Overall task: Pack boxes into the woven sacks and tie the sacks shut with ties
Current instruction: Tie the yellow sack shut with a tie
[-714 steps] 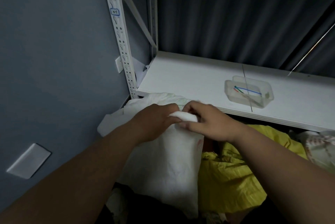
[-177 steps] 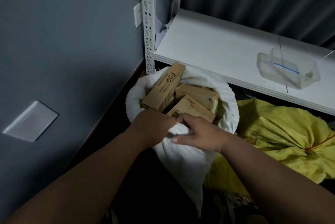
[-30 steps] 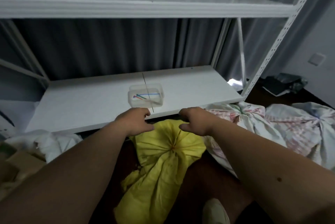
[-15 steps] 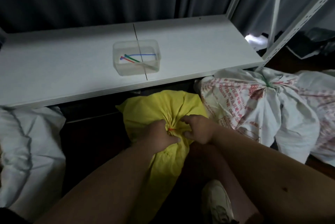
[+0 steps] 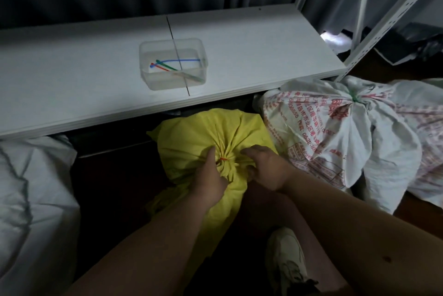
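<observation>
A yellow woven sack (image 5: 191,135) lies on the floor under the shelf's front edge, its mouth gathered and bound by a red tie (image 5: 224,159). My left hand (image 5: 211,181) grips the gathered neck from the left. My right hand (image 5: 266,171) grips the bunched fabric from the right. A white sack with red print (image 5: 318,132) lies to the right, closed with a green tie (image 5: 355,98). A clear tub (image 5: 173,64) on the shelf holds blue, green and red ties (image 5: 177,60). No boxes are visible.
The white shelf board (image 5: 72,75) runs across the view above the sacks. A white sack (image 5: 31,199) fills the left side. A perforated upright post (image 5: 388,19) stands at right. My shoe (image 5: 285,262) is on the dark floor below.
I have turned from the open white sack of boxes to the yellow sack. In the last second my hands dropped from the shelf edge onto its tied neck and now grip it.
</observation>
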